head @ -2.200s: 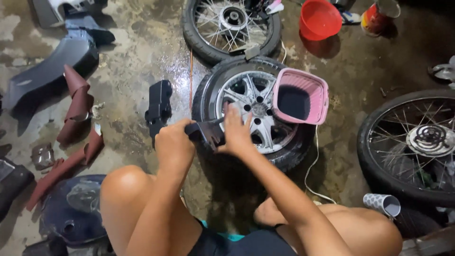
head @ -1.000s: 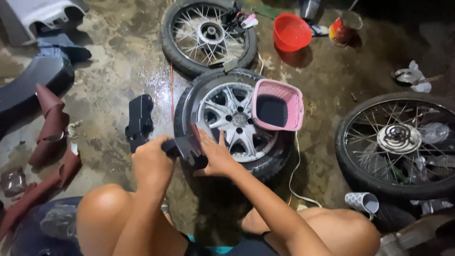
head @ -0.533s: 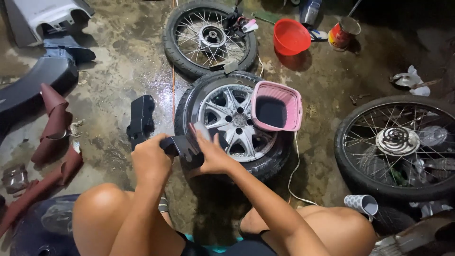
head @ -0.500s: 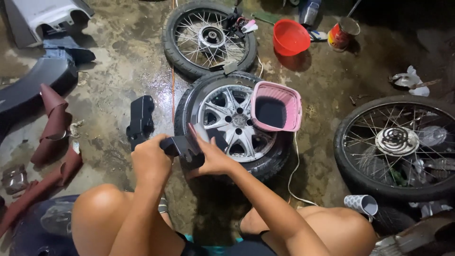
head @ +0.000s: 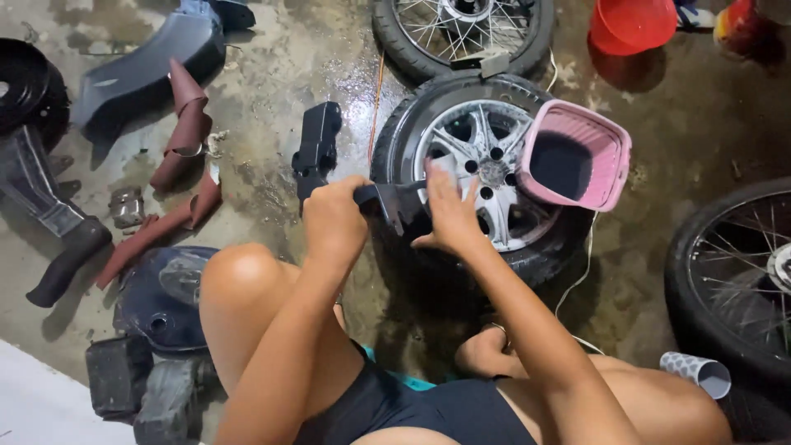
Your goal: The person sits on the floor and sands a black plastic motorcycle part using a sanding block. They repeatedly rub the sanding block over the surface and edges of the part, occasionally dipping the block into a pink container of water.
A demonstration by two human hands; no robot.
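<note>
Black plastic part pinched in left hand grip, right hand flat; wet concrete floor.

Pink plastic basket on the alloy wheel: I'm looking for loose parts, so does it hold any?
No: the pink plastic basket, leaning on the silver alloy wheel with black tyre, shows only its bare dark inside.

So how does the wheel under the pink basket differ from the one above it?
The alloy wheel has a few thick silver spokes; the spoked wheel has many thin wire ones. The alloy wheel carries a pink basket and lies whole in view by the right hand; the spoked wheel is cut off by the frame. Both lie flat on the wet concrete with black tyres.
</note>
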